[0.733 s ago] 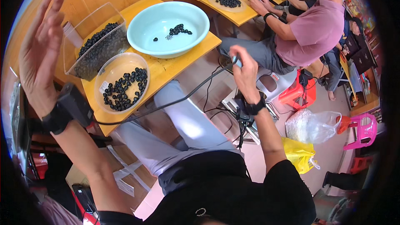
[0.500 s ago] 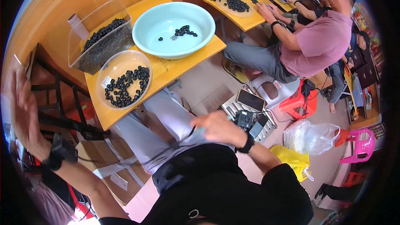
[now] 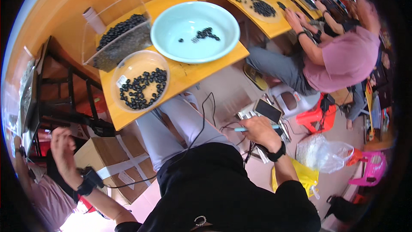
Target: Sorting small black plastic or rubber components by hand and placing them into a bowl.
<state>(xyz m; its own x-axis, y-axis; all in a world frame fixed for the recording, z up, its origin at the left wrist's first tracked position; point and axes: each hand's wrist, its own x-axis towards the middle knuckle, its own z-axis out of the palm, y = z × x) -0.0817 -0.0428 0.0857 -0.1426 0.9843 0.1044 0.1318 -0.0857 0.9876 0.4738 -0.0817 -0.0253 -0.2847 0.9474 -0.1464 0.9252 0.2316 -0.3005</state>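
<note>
Low at the left, my left hand (image 3: 64, 148) is raised beside the cardboard box, its fingers loosely bent and slightly blurred, with nothing visible in them. My right hand (image 3: 261, 132) is closed around a slim teal pen-like tool (image 3: 241, 129), above the metal rack right of my legs. On the yellow table (image 3: 182, 79) in front of me stands a clear round dish (image 3: 118, 89) of small black beads (image 3: 139, 89). A big pale-blue basin (image 3: 171, 38) behind it holds a few more. A clear bin (image 3: 113, 51) on the left is heaped with black beads.
A taped cardboard box (image 3: 96, 154) stands at my left. On the right are a phone (image 3: 268, 111), a grey stool (image 3: 296, 99), a red stool (image 3: 319, 118), a yellow bag (image 3: 300, 174) and a pink stool (image 3: 372, 167). A person in pink (image 3: 349, 58) sits at another table.
My left hand has come down and inward, its fingers bending from spread. My right hand has moved right with the pen-like tool. The whole view has shifted; the neighbouring person's far hand is raised.
</note>
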